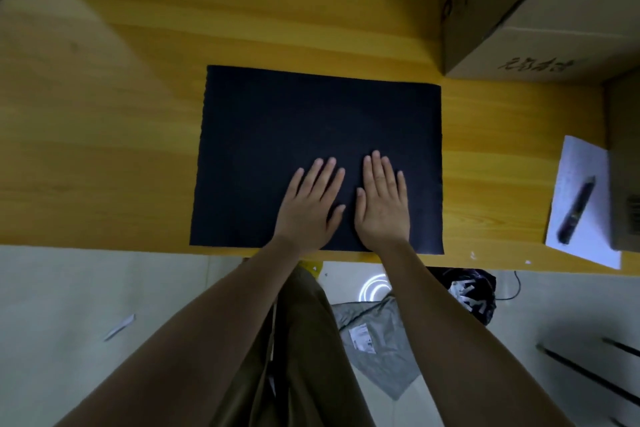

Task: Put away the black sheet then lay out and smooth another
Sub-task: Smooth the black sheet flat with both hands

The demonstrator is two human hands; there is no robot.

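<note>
The black sheet (320, 135) lies flat on the wooden surface (138, 114), its long axis running side to side and its near edge almost flush with the surface's near edge. Both hands rest on the sheet's near half — the left hand (310, 206) close to the sheet's middle, the right hand (382, 204) just beside it, toward the sheet's right edge. Neither grip holds anything: palms are down, fingers spread and pointing toward the sheet's far edge, forearms reaching in over its near edge. To lift the sheet away, the likely need is an edge — the near edge sits right below both wrists, and the right edge is nearer the right hand. No second sheet can be picked out.
</note>
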